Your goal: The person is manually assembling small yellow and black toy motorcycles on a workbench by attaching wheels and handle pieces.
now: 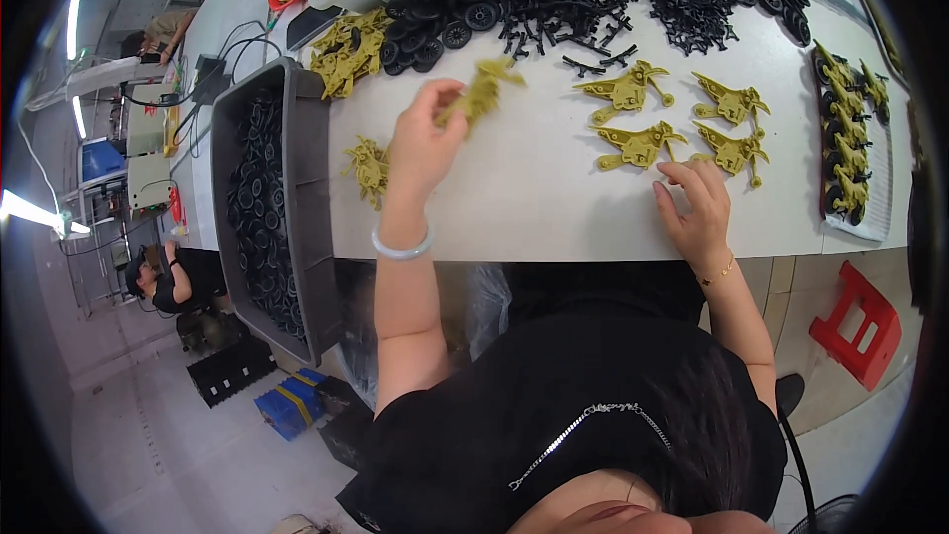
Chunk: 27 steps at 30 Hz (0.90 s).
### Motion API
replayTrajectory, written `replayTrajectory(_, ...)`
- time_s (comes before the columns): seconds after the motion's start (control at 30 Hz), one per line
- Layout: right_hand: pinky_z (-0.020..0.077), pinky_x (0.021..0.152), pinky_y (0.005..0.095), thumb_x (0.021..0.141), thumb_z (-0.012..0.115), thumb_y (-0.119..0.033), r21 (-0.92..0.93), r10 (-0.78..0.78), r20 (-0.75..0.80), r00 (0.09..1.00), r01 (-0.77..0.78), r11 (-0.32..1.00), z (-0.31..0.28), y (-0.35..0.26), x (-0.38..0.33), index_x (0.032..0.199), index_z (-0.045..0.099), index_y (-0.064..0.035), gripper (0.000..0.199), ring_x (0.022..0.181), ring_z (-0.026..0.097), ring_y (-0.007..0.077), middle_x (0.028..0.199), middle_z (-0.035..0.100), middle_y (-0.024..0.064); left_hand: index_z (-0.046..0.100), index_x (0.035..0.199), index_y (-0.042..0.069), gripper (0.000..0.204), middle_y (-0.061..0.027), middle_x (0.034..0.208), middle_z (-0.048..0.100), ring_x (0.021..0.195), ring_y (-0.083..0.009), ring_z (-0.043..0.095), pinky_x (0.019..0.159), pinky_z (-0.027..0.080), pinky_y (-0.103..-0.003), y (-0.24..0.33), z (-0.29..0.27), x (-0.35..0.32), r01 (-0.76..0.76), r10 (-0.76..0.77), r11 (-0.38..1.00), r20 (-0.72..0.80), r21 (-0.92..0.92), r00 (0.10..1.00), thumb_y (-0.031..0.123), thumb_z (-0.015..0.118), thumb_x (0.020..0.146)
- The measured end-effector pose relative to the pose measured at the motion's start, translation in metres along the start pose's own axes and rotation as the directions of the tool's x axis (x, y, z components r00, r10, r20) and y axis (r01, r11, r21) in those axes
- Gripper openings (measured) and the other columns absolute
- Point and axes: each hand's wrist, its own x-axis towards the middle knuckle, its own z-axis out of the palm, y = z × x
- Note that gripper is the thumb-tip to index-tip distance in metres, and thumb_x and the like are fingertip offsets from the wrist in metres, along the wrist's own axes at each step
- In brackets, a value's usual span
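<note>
Centrally, left hand (420, 138) lifts an olive part (481, 89) above bare table (514, 208).

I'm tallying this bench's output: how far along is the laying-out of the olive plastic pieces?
Done: four olive pieces lie in a two-by-two group on the white table, and a tray at the right holds a column of them. In hand: the left hand holds one piece; the right hand rests by the group. Left: an olive heap and black wheels.
</note>
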Motion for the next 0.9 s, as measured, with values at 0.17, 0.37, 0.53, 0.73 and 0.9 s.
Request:
replayTrajectory(0.17,0.0391,0.075,0.0356,0.071,0.073,-0.013,-0.076,-0.115,0.149,0.982,0.127,0.989,0.013,-0.030,0.023,0.091,0.065,-0.0088,0.023,0.086,0.052,0.0240,0.086,0.058,0.0043,0.064,0.102,0.002,0.021,-0.0111,0.098,0.064,0.088,-0.0221,0.061,0.078,0.049,-0.034,0.001,0.019,-0.007,0.080,-0.120,0.985,0.272,0.154,0.955,0.007,0.058,0.082)
replayTrajectory(0.37,0.0361,0.073,0.0351,0.070,0.073,-0.020,-0.215,-0.113,0.247,0.962,0.168,0.962,0.051,-0.041,0.048,0.082,0.061,-0.0100,0.020,0.085,0.051,0.0223,0.081,0.055,0.0033,0.068,0.088,0.009,0.017,-0.0078,0.108,0.059,0.100,-0.0272,0.056,0.089,0.042,-0.040,0.014,0.057,-0.018,-0.558,0.525,0.701,0.208,0.444,0.826,0.008,0.063,0.072)
replayTrajectory(0.53,0.0364,0.074,0.0351,0.070,0.071,-0.017,-0.193,-0.097,0.295,0.951,0.158,0.968,0.067,-0.036,0.042,0.082,0.060,-0.0104,0.018,0.086,0.051,0.0211,0.081,0.055,0.0018,0.068,0.087,0.010,0.017,-0.0072,0.105,0.061,0.095,-0.0257,0.058,0.081,0.047,-0.037,0.001,0.078,-0.018,-0.611,0.574,0.648,0.236,0.455,0.784,0.007,0.062,0.072)
replayTrajectory(0.73,0.0362,0.074,0.0353,0.071,0.070,-0.014,-0.184,-0.098,0.309,0.946,0.161,0.970,0.066,-0.035,0.047,0.081,0.059,-0.0108,0.016,0.084,0.051,0.0207,0.080,0.054,0.0011,0.069,0.090,0.009,0.019,-0.0089,0.099,0.065,0.086,-0.0251,0.063,0.072,0.052,-0.032,0.022,0.053,-0.019,-0.587,0.664,0.710,-0.094,0.389,0.741,0.001,0.064,0.072)
replayTrajectory(0.9,0.0360,0.073,0.0353,0.070,0.070,-0.014,-0.185,-0.092,0.294,0.951,0.151,0.971,0.059,-0.033,0.046,0.080,0.058,-0.0111,0.016,0.084,0.050,0.0211,0.080,0.054,0.0016,0.066,0.090,0.001,0.010,-0.0098,0.092,0.068,0.081,-0.0175,0.065,0.072,0.051,-0.027,-0.002,-0.015,-0.008,-0.096,0.035,0.991,-0.515,-0.092,0.856,0.000,0.065,0.081)
